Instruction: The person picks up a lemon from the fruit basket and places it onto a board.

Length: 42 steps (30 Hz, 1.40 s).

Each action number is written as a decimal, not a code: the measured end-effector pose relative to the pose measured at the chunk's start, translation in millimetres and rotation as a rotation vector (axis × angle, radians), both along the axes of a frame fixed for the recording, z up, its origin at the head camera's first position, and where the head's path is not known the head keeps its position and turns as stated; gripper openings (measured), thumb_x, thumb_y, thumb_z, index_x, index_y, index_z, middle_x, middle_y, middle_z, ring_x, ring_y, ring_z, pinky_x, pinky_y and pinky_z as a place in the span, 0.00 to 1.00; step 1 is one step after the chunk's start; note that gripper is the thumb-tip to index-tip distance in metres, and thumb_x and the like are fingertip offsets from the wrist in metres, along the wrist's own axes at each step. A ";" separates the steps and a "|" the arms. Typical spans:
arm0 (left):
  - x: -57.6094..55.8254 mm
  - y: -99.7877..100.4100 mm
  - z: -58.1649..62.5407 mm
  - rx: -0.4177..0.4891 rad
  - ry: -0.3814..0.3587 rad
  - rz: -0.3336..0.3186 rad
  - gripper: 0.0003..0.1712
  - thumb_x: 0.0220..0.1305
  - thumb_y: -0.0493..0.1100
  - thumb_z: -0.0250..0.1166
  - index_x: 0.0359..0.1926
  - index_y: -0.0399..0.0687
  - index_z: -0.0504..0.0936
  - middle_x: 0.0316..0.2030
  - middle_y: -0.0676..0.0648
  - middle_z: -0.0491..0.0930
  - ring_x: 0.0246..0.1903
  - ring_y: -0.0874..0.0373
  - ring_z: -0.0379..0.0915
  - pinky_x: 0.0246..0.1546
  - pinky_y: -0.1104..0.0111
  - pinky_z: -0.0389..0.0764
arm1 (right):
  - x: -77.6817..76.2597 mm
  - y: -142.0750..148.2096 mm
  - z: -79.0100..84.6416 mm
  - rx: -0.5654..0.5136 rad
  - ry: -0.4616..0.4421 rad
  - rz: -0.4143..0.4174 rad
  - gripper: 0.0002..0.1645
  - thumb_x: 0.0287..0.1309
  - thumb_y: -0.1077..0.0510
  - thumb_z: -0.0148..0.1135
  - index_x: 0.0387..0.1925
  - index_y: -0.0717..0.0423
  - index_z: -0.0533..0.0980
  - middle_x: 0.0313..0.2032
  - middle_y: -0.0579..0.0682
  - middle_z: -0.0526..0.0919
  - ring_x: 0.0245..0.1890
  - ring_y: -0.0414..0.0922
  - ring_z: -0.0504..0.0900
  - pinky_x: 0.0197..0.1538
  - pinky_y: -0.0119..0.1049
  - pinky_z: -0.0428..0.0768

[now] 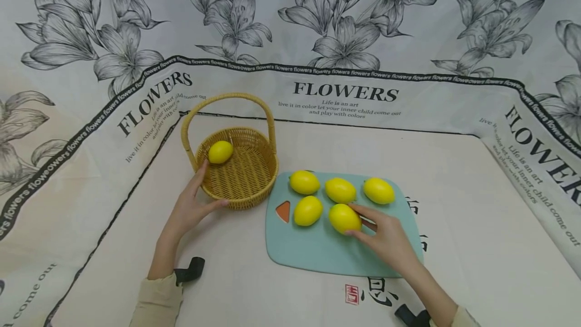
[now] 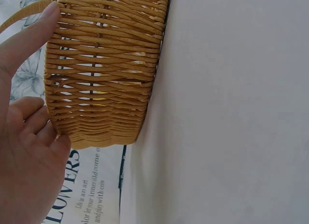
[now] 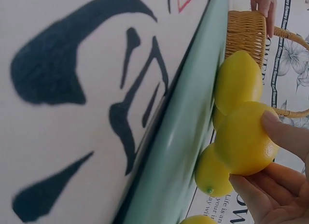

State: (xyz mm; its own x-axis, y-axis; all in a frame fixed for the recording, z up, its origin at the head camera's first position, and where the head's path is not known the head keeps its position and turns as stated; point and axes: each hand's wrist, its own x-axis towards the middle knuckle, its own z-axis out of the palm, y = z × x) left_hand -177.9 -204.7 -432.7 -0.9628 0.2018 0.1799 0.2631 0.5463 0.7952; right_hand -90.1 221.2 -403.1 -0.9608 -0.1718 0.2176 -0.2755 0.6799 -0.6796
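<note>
My right hand (image 1: pixel 386 236) pinches a yellow lemon (image 1: pixel 345 218) between thumb and fingers, over the light blue cutting board (image 1: pixel 317 259). In the right wrist view the held lemon (image 3: pixel 245 137) overlaps other lemons behind it. Several more lie on the board, among them one lemon (image 1: pixel 308 211) just left of the held one and one lemon (image 1: pixel 379 191) at the right. At the round wicker basket (image 1: pixel 240 185), my left hand (image 1: pixel 190 208) holds the side, thumb at the front rim and fingers along the left. A single lemon (image 1: pixel 220 152) sits inside the basket.
The basket's tall arched handle (image 1: pixel 231 96) rises over it, close to the board's left edge. A white cloth (image 1: pixel 476 206) with printed lettering covers the table, and a flower-patterned cloth (image 1: pixel 345 24) stands behind. The board has an orange-edged triangular hole (image 1: pixel 283 211).
</note>
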 end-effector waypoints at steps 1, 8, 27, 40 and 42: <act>-0.2 0.1 -0.2 0.000 -0.001 0.001 0.63 0.51 0.55 0.75 0.76 0.57 0.41 0.75 0.48 0.39 0.73 0.48 0.36 0.71 0.47 0.45 | -0.3 -0.3 -0.4 0.004 -0.008 -0.001 0.34 0.45 0.62 0.76 0.56 0.64 0.76 0.55 0.60 0.79 0.56 0.57 0.77 0.50 0.40 0.81; -0.6 -0.2 -1.3 -0.008 0.002 0.008 0.63 0.51 0.56 0.74 0.77 0.58 0.41 0.75 0.48 0.40 0.73 0.48 0.36 0.71 0.47 0.46 | -2.1 -0.3 -4.1 0.034 -0.038 0.005 0.34 0.44 0.64 0.76 0.56 0.67 0.76 0.55 0.61 0.79 0.54 0.57 0.78 0.49 0.40 0.81; 0.4 0.2 -0.3 0.008 0.018 -0.002 0.64 0.50 0.53 0.76 0.77 0.53 0.42 0.75 0.47 0.41 0.73 0.46 0.36 0.70 0.46 0.46 | -4.3 0.0 -9.3 0.072 -0.023 -0.008 0.34 0.47 0.61 0.76 0.56 0.66 0.76 0.55 0.60 0.79 0.55 0.57 0.78 0.50 0.41 0.81; 0.8 0.6 0.2 0.005 0.022 0.001 0.64 0.50 0.53 0.76 0.77 0.53 0.41 0.75 0.46 0.41 0.73 0.46 0.37 0.70 0.46 0.46 | -1.3 0.4 -7.0 0.053 -0.045 -0.016 0.36 0.47 0.60 0.76 0.59 0.64 0.75 0.57 0.60 0.77 0.54 0.58 0.78 0.52 0.43 0.80; 0.7 0.7 0.4 0.006 0.024 -0.001 0.64 0.50 0.53 0.76 0.77 0.53 0.42 0.75 0.45 0.41 0.73 0.46 0.37 0.70 0.46 0.46 | -0.8 0.2 -6.2 0.049 -0.044 -0.015 0.36 0.47 0.60 0.76 0.59 0.64 0.75 0.57 0.59 0.77 0.54 0.58 0.78 0.52 0.44 0.80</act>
